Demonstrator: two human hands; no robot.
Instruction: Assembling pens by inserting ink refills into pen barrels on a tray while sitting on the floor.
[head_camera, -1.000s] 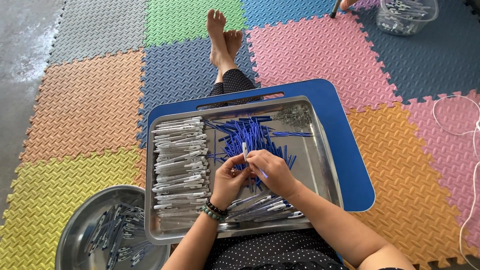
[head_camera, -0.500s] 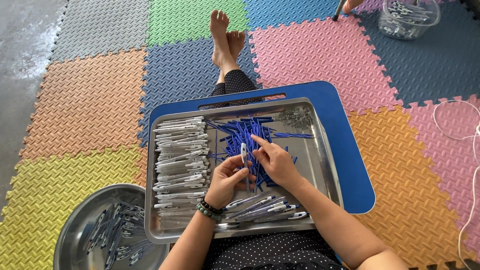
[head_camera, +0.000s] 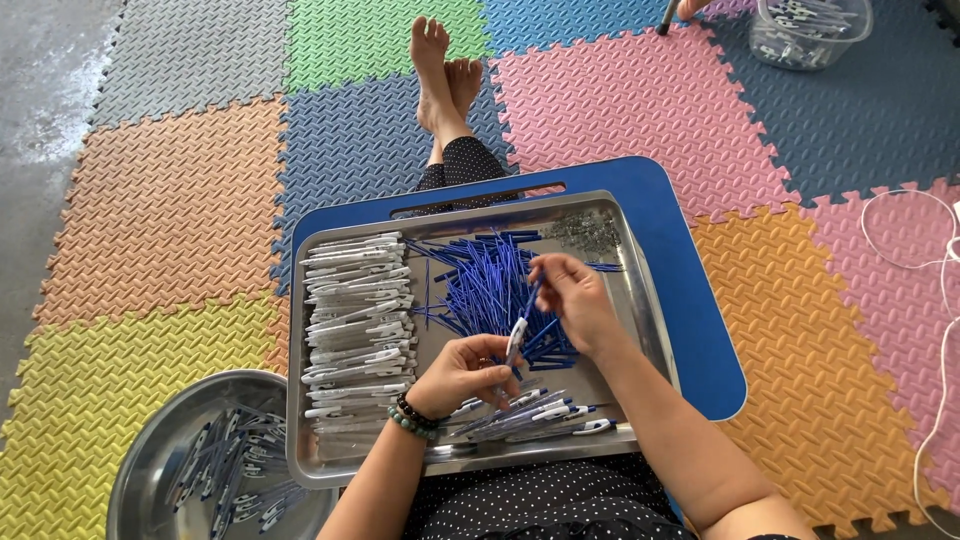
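The white pen barrel (head_camera: 517, 338) sits pinched in your left hand (head_camera: 460, 372) while your right hand (head_camera: 575, 300) grips a blue refill (head_camera: 530, 298) just above it.

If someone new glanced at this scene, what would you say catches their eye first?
Probably the metal tray on the person's lap, with a heap of blue refills in its middle and a stack of white pen barrels along its left side. Over it, the left hand holds a white pen barrel while the right hand holds a blue refill at its top. The bright foam mats frame everything.
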